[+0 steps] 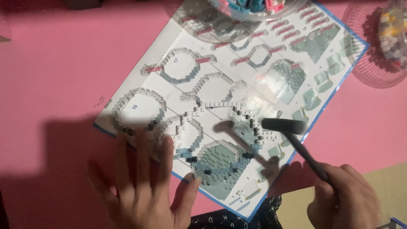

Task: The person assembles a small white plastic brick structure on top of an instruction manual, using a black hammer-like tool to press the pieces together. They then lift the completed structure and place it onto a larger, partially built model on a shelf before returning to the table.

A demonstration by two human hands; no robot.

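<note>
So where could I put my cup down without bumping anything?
The bare pink tabletop left of the printed instruction sheet is free. It is crowded on the sheet, where tiny white and blue brick rings lie beneath the small black hammer, and beside the clear plastic bowl.

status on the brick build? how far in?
Done: a ring of small white and dark bricks lies assembled on the instruction sheet. In hand: right hand holds a small black hammer over it; left hand flat on the sheet. Left: loose bricks remain in the clear bowls.
</note>
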